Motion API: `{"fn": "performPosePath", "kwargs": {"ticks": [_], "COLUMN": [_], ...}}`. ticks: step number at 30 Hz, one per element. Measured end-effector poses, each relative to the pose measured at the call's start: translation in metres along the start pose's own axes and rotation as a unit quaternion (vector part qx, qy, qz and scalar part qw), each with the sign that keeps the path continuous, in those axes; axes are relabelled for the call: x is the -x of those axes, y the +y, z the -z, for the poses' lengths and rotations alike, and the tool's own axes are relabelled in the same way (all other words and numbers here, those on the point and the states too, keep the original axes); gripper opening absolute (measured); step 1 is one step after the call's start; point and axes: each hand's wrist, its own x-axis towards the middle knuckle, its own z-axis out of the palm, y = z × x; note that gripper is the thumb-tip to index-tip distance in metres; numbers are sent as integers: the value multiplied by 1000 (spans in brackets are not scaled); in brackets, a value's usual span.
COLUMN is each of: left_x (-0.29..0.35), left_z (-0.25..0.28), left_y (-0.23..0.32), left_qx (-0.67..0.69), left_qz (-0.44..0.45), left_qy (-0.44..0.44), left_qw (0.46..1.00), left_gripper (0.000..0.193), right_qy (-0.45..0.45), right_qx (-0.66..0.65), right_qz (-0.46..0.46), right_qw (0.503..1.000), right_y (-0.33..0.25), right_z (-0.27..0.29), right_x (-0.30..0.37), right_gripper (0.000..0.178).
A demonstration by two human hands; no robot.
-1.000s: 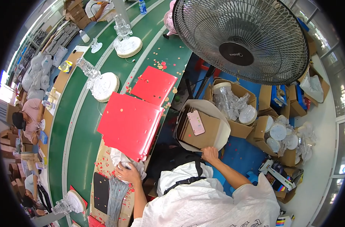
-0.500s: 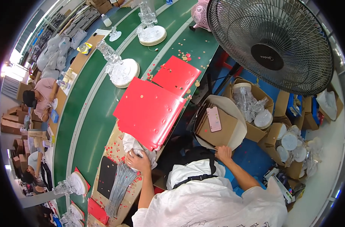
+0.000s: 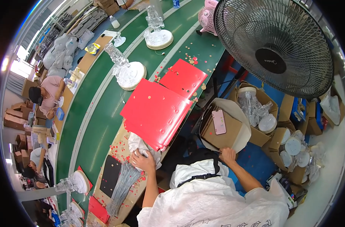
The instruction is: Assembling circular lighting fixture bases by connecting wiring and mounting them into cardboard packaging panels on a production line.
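My left hand [image 3: 144, 162] curls over a crumpled white cloth [image 3: 139, 143] at the near edge of the workbench, its fingers bent around part of it. Just beyond lies a stack of red sheets [image 3: 153, 109] dotted with holes. A bundle of thin grey wire ties [image 3: 124, 185] lies beside that hand, next to a black perforated sheet [image 3: 111, 172]. My right hand [image 3: 228, 155] closes on the near rim of a white-lined bin [image 3: 241, 139]. Flat brown cardboard [image 3: 227, 132] fills the bin, with a pink phone [image 3: 218, 122] on top.
A large black fan [image 3: 272, 49] stands at upper right. Boxes of clear plastic parts [image 3: 252, 102] stand on the floor beyond the bin. Clear figures on round white bases [image 3: 131, 75] stand along the green conveyor [image 3: 90, 126]. Two people [image 3: 51, 90] sit across at left.
The whole view has shifted slightly, so things appear a little farther right. Both hands stay at the same places, on the cloth and at the bin's rim.
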Motion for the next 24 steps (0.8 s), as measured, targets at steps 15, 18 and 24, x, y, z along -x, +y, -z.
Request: {"fn": "performPosePath", "kwargs": {"ticks": [15,18,24], "left_x": [-6,-5,-4], "left_z": [1,-2,-7], "left_y": [-3,-3,-14], "left_qx": [11,19,48], "left_qz": [-15,-7,3], "left_qy": [0,7,15], "left_qw": [1000,1000,999], "left_gripper": [53,54,53], "right_qy": [29,27,0], "right_qx": [-2,7,41], "right_qz": [0,-8,-18], "right_qw": [1000,1000,999], "right_y": [-4,-2,-9], "right_z": [-3,-3,-13], "right_x": [-2,-2,3], "right_gripper": [23,25,26]}}
